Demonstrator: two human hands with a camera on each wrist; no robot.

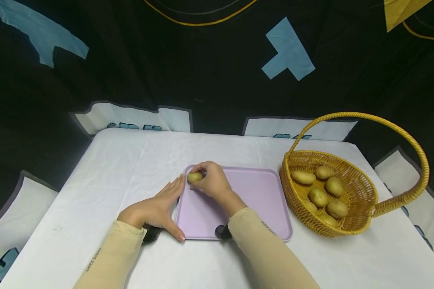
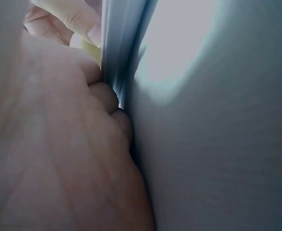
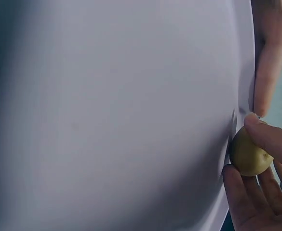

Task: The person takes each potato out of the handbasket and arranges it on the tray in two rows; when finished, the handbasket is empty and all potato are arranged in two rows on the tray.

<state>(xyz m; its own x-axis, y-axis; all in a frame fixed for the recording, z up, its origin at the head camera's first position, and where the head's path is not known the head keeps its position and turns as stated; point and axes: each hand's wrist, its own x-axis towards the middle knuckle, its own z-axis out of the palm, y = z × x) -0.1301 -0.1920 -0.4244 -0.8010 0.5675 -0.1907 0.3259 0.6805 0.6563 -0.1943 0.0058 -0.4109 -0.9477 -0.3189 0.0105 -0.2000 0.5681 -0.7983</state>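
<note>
A small yellow potato [image 1: 194, 177] is at the far left corner of a lilac tray [image 1: 253, 200]. My right hand [image 1: 213, 180] grips it between thumb and fingers; the right wrist view shows the potato [image 3: 249, 154] close against the tray's raised rim. Along the tray's left side lies my left hand [image 1: 159, 208], its fingers stretched out and the thumb spread toward the near left corner. In the left wrist view the left hand's fingers [image 2: 104, 96] press against the outer side of the tray wall [image 2: 124, 33].
A yellow wicker basket [image 1: 361, 188] with a tall arched handle stands right of the tray, holding several potatoes [image 1: 334, 186]. A white cloth [image 1: 94, 192] covers the table. Behind hangs a black curtain [image 1: 202, 72] with blue patches.
</note>
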